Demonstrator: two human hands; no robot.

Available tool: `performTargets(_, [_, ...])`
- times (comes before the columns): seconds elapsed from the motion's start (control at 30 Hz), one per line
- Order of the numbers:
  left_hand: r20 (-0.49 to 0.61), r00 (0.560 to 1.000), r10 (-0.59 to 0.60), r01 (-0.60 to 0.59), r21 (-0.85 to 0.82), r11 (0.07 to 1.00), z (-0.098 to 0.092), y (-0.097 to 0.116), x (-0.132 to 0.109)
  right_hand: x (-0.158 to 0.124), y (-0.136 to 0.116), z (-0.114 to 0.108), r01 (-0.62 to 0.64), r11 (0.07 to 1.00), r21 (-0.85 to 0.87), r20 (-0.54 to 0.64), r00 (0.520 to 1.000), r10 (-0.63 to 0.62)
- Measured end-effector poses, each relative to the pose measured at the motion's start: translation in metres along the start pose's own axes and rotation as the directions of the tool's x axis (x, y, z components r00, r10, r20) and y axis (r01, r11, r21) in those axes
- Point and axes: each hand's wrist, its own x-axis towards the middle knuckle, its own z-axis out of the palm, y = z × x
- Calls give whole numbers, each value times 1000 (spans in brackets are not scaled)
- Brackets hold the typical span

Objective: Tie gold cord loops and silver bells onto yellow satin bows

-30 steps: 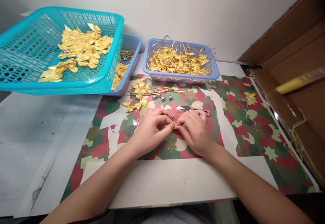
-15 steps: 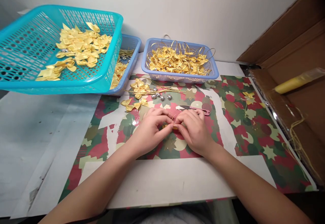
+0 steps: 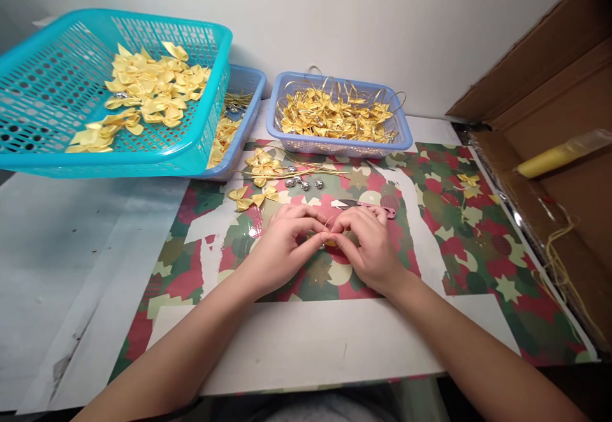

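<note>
My left hand (image 3: 287, 243) and my right hand (image 3: 370, 247) meet fingertip to fingertip over the patterned sheet. Both are closed in a pinch on a small yellow ribbon bow (image 3: 331, 242), which the fingers mostly cover. A thin gold cord (image 3: 328, 220) arches up between them, and a bit of silver bell shows under the left fingertips. Just beyond my right hand lies a pink-handled cutting tool (image 3: 389, 212), partly hidden by the fingers. Farther off are loose yellow bows (image 3: 265, 194), several silver bells (image 3: 305, 185) and a bundle of gold cords (image 3: 315, 170).
A turquoise basket (image 3: 191, 154) of yellow bows stands at the left, overlapping a blue basket (image 3: 246, 132). Another blue basket (image 3: 335, 146), full of bows with cord loops, is at the back. Along the right runs a cardboard box (image 3: 540, 103) with a yellow stick (image 3: 549, 159).
My fingertips have shifted slightly around the bow, and a silver bell now shows below them. The baskets and loose pieces stay where they were.
</note>
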Motion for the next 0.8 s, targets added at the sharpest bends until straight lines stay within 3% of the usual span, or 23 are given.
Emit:
performTargets(0.6, [-36,999,-28,26,-54,998,0,-1,-1,0,-1,2,10,1000,30,-48,999,-8])
performTargets(0.8, [-38,999,-30,27,-70,997,2,-2,0,-1,-2,2,-38,998,48,-47,998,40])
